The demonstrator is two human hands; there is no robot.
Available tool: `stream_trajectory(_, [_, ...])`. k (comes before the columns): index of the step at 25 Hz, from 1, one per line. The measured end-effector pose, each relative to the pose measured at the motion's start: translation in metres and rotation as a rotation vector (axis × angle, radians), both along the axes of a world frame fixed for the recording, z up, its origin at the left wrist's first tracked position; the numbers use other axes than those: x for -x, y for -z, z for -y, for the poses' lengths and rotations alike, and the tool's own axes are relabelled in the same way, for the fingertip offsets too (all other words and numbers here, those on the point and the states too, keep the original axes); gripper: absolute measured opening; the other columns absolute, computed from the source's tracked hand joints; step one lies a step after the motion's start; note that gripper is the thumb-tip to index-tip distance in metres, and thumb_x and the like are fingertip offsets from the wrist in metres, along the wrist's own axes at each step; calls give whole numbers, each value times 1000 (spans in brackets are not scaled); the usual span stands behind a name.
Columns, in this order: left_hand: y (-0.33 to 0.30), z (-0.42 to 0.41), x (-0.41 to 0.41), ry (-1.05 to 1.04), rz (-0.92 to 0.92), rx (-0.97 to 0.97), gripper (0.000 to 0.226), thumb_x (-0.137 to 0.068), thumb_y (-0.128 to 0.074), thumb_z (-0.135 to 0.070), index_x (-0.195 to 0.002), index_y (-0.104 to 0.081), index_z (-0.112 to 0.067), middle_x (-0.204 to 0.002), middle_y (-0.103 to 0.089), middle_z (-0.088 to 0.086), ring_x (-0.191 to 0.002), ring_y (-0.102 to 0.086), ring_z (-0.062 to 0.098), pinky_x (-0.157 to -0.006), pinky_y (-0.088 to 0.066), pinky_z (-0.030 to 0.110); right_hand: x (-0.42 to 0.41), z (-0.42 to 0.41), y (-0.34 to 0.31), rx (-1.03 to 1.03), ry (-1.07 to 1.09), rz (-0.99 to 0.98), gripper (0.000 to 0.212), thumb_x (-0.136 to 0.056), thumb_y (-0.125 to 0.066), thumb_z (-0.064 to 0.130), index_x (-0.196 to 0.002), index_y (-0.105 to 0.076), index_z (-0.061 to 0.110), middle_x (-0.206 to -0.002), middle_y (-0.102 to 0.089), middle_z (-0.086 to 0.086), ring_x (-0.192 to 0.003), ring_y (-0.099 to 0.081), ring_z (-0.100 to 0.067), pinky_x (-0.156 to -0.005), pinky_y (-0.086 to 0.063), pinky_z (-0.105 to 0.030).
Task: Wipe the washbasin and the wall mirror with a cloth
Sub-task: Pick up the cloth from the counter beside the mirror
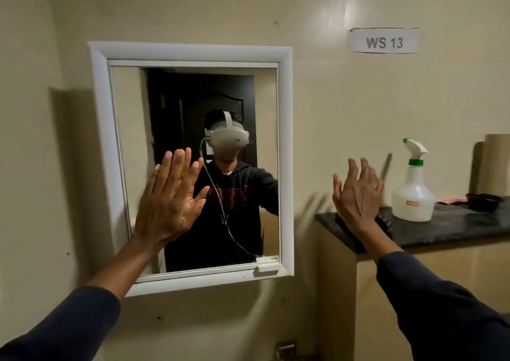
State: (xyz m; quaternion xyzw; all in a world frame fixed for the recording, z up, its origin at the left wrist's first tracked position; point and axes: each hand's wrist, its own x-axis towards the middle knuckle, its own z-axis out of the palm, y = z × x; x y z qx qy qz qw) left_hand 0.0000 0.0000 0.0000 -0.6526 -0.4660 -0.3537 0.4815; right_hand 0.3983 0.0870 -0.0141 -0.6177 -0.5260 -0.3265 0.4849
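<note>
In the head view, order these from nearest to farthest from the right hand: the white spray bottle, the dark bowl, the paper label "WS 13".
From the right hand:
1. White plastic spray bottle with green collar, just to its right on the black counter.
2. Dark round bowl, further right on the counter.
3. White paper label "WS 13", high on the wall above.

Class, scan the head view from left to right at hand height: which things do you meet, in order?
Left hand → mirror → right hand → spray bottle → dark bowl. Both hands are open and hold no cloth.
</note>
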Motion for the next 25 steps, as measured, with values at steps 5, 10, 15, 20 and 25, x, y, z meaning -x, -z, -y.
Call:
stream_trajectory(5, [5, -13, -28, 10, -68, -33, 77, -93, -39, -49, -155, -11, -14, -162, -15, 19, -151, -10, 34, -122, -13, 48, -22, 8, 12, 613, 164, -42, 74, -87, -30, 76, -131, -47, 19, -123, -56, -13, -102, -58, -33, -85, -44, -43])
stream_trajectory(10, [10, -16, -50, 21, -102, -21, 75, -93, -38, -50, -154, -15, -13, -162, -15, 19, -151, -11, 35, -122, -15, 49, -21, 24, 2, 887, 140, 81, 52, -82, -53, 63, -110, -58, 19, -96, -62, -3, -88, -60, -24, -84, -49, -39])
stream_trajectory(15, [14, -13, -55, 33, -106, 14, 74, -94, -37, -51, -153, -18, -11, -162, -15, 19, -151, -10, 35, -121, -17, 51, -24, 28, 6, 896, 190, 119, 26, -94, -50, 22, -118, -54, 14, -109, -63, -11, -98, -60, -34, -86, -51, -56])
stream_trajectory(20, [12, -6, -47, 24, -95, 46, 75, -94, -35, -52, -154, -15, -13, -162, -13, 18, -151, -8, 35, -121, -15, 51, -27, 32, 8, 597, 48, 11, 34, -93, -53, 12, -127, -49, 15, -110, -57, -15, -89, -60, -33, -65, -48, -39])
stream_trajectory(25, [3, 4, -38, 4, -55, 42, 77, -94, -34, -53, -155, -8, -15, -162, -13, 17, -151, -7, 34, -122, -15, 50, 13, 40, -21, 99, -171, -56, 49, -92, -54, 1, -132, -43, 27, -122, -53, -18, -88, -59, -35, -61, -50, -38])
